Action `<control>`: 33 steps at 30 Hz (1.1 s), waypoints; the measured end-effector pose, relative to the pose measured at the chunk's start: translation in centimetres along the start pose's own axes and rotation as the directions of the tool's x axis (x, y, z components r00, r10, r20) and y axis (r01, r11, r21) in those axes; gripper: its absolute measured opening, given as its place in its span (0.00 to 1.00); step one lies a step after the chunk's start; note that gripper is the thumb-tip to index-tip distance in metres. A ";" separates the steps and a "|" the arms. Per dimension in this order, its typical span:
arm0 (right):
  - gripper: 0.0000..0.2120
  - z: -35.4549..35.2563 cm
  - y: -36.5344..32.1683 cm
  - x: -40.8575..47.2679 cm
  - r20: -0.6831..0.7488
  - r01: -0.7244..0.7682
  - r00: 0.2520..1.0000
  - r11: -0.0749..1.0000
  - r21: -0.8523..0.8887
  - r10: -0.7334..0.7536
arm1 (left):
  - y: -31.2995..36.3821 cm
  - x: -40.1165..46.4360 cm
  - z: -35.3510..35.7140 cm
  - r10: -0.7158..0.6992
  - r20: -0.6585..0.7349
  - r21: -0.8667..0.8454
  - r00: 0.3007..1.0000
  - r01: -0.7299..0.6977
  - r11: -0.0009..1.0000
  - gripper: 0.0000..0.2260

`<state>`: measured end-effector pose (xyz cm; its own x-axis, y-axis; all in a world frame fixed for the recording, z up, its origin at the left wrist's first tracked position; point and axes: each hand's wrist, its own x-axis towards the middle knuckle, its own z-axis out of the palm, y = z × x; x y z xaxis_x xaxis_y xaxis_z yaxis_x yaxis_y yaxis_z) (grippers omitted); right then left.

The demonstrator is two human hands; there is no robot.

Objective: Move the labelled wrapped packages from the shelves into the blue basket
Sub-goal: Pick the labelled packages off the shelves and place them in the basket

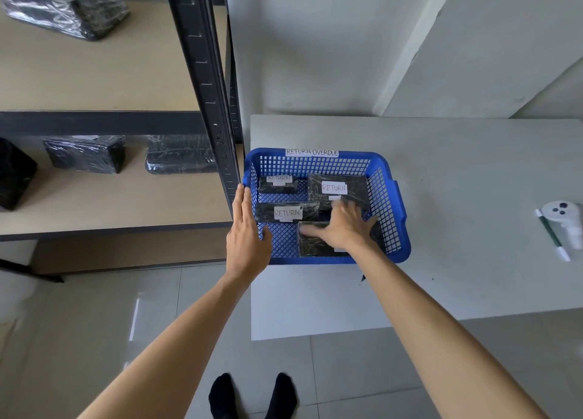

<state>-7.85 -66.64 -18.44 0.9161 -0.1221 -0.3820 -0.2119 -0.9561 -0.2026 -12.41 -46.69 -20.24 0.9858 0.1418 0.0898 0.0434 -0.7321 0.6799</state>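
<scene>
A blue basket [391, 216] labelled "RETURN OVERDUE" sits on the white table. Inside lie three black wrapped packages with "RETURN" labels: one at the back left [278, 185], one at the back right [339, 188], one at the middle left [285, 212]. A further wrapped package [315, 243] lies at the front of the basket under my right hand [342, 226], whose fingers are spread flat over it. My left hand [246, 229] rests open against the basket's left rim. Two black wrapped packages, one [85, 153] to the left of the other [179, 155], sit on the lower shelf.
A black metal shelf post [214, 103] stands just left of the basket. A larger wrapped bundle [63, 5] sits on the upper shelf, and a dark package [14, 175] lies at the far left. A white controller [564, 223] and a pen [552, 235] lie on the table's right.
</scene>
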 end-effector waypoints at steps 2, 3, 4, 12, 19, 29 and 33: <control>0.39 0.0 -1.1 1.1 -0.141 0.169 0.976 0.985 0.029 -0.163 | -0.1 0.0 0.1 -0.001 0.000 -0.001 1.000 0.001 1.000 0.38; 0.31 -0.2 -1.7 1.7 -0.159 0.251 0.956 0.968 -0.002 -0.248 | -0.1 0.1 0.1 0.003 0.000 -0.004 1.000 -0.003 1.000 0.38; 0.25 -0.4 -2.2 2.2 -0.125 0.310 0.942 0.950 -0.031 -0.312 | -0.2 0.1 0.1 0.009 0.003 -0.004 1.000 -0.009 1.000 0.38; 0.13 -5.1 0.7 4.0 0.007 0.346 0.938 0.933 -0.098 -0.347 | -0.4 0.2 0.3 0.008 0.011 -0.016 1.000 -0.007 1.000 0.39; 0.12 -6.8 5.8 4.7 0.100 0.192 0.980 0.957 -0.217 -0.173 | -0.1 0.2 0.3 0.005 0.020 -0.015 1.000 -0.004 1.000 0.39; 0.13 -4.3 4.4 3.4 -0.016 0.282 0.957 0.941 -0.186 -0.290 | 0.2 0.1 0.1 0.010 0.019 0.002 1.000 -0.010 1.000 0.38; 0.16 -4.1 4.0 3.2 -0.018 0.210 0.975 0.943 -0.258 -0.222 | 0.1 0.1 0.1 0.008 0.019 0.010 1.000 -0.009 1.000 0.38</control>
<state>-4.38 -71.95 -16.80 0.9461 0.0888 -0.3115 0.0805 -0.9960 -0.0392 -12.31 -46.86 -20.23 0.9891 0.1228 0.0815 0.0364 -0.7396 0.6721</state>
